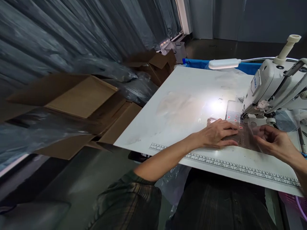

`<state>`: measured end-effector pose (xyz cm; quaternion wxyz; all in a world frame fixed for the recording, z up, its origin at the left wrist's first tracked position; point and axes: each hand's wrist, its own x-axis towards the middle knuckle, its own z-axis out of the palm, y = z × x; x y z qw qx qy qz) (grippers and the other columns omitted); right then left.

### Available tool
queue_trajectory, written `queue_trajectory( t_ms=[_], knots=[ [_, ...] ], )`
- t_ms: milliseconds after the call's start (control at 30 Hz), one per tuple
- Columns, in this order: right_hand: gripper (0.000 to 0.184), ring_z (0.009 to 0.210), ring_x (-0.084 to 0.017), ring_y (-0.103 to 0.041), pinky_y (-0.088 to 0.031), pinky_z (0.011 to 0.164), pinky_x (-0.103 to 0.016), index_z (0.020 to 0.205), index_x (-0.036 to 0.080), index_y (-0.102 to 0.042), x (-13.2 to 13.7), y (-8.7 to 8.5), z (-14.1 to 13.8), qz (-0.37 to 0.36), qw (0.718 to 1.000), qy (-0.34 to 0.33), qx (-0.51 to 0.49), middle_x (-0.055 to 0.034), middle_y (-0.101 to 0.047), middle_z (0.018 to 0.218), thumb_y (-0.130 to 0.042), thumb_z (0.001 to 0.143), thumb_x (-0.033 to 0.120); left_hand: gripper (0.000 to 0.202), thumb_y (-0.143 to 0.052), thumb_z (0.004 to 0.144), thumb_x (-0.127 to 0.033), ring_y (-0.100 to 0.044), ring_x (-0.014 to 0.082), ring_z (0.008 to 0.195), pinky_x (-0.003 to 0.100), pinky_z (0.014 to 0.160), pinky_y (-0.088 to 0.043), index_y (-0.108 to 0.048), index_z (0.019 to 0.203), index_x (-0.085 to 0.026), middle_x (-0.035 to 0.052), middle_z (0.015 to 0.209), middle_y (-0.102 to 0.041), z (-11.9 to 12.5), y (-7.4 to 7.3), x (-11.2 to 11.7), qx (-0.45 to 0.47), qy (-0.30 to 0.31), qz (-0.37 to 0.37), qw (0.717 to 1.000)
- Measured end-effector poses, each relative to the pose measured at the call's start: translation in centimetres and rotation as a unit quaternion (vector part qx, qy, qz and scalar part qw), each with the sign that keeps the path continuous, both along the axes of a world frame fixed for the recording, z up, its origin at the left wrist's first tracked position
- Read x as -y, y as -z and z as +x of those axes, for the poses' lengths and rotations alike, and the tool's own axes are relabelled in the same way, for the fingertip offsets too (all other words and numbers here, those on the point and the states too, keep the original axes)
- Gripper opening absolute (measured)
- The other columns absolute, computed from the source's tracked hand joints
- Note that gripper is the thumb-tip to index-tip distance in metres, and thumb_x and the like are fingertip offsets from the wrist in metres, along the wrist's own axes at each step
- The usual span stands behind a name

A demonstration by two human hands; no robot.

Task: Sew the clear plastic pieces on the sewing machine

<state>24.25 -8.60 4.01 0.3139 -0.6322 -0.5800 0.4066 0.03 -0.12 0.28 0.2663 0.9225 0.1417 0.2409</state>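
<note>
our left hand (219, 133) lay flat and wide on the see-through film (247, 140), covering some of it, right by the machine (266, 81), our right hand (275, 139) curled at the film's edge, kinda couldn't tell if we'd pinched it, machine cut off at right

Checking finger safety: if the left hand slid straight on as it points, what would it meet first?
Sliding over the plastic sheet, the left hand would probably meet the right hand first. The needle area lies close by, on the far side; depth is unclear.
</note>
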Motion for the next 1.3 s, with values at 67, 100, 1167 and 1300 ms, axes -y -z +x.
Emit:
queue_trajectory(
  t_ms=[67, 100, 1167, 1300],
  knots=[
    [0.054, 0.053, -0.011, -0.043, -0.036, 0.045, -0.025, 0.091, 0.019, -0.063, -0.5, 0.1, -1.7, -0.003, 0.999, 0.004, -0.045, 0.0025, -0.053, 0.064, -0.076, 0.066, 0.066, 0.039, -0.062, 0.093, -0.052, -0.069, 0.0221, 0.099, 0.037, 0.084, -0.055, -0.07, 0.111, -0.019, 0.0118, 0.112, -0.072, -0.6, -0.7, -0.4, 0.032, -0.03, -0.141, 0.989],
    [0.056, 0.055, -0.011, -0.046, -0.039, 0.046, -0.026, 0.092, 0.019, -0.064, -0.9, 0.2, -2.8, -0.005, 0.998, 0.001, -0.066, 0.0016, -0.055, 0.066, -0.077, 0.065, 0.066, 0.043, -0.058, 0.093, -0.055, -0.07, 0.0204, 0.093, 0.033, 0.078, -0.056, -0.067, 0.113, -0.018, 0.0119, 0.108, -0.073, -1.0, -1.1, -0.7, 0.045, -0.041, -0.223, 0.973],
    [0.037, 0.083, -0.02, -0.063, -0.056, 0.071, -0.033, 0.127, 0.023, -0.069, -2.8, 4.1, 1.1, 0.307, 0.899, -0.184, 0.254, -0.0096, -0.062, 0.098, -0.043, 0.102, 0.031, 0.045, -0.075, 0.083, -0.012, -0.06, 0.0095, 0.054, 0.022, 0.046, -0.047, -0.053, 0.122, -0.009, -0.0022, 0.069, -0.064, -1.0, -2.2, -1.7, 0.021, -0.282, -0.433, 0.856],
    [0.037, 0.091, -0.023, -0.062, -0.056, 0.078, -0.037, 0.126, 0.021, -0.071, -2.9, 4.1, 1.3, 0.327, 0.883, -0.213, 0.259, -0.0121, -0.063, 0.102, -0.044, 0.101, 0.028, 0.042, -0.076, 0.082, -0.013, -0.061, 0.0101, 0.055, 0.021, 0.046, -0.046, -0.055, 0.12, -0.011, -0.0016, 0.069, -0.064, -1.0, -2.3, -1.8, 0.033, -0.28, -0.443, 0.851]
  ],
)
